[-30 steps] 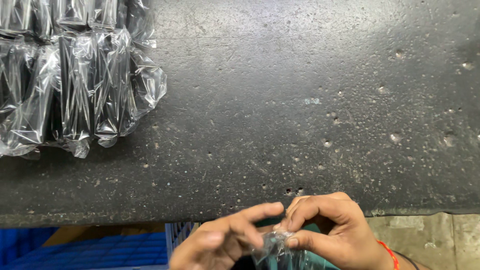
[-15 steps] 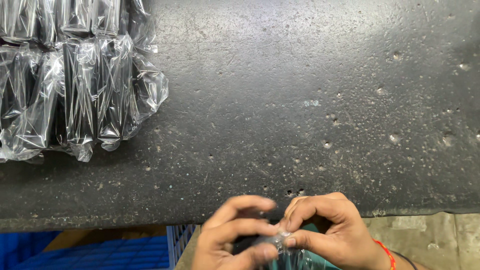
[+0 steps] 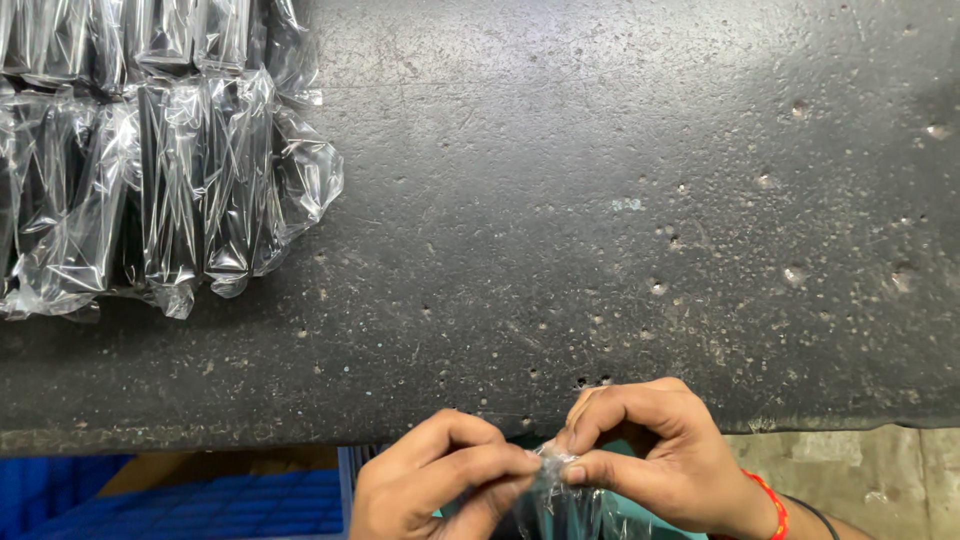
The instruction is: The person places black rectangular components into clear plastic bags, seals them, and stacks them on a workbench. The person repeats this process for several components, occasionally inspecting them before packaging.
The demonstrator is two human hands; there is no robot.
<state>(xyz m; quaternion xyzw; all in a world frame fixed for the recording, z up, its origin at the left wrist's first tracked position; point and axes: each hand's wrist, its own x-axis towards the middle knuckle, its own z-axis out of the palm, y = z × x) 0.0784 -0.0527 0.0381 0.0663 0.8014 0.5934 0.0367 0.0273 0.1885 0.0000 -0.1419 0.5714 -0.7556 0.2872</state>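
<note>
The left hand (image 3: 440,480) has closed in beside the right hand (image 3: 640,455); both pinch a crinkled clear plastic sleeve (image 3: 560,495) over something dark, its lower part cut off below the rough dark worktop (image 3: 600,220).

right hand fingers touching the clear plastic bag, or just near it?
Touching. Head view: the right hand pinches the top of the clear plastic bag between thumb and fingers.

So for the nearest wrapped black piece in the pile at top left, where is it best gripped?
Probably by the crimped plastic tail at the near end of the wrapped piece, coming from the open table side. It lies lengthwise, packed against neighbours on its left, so only the near and right sides look free.
</note>
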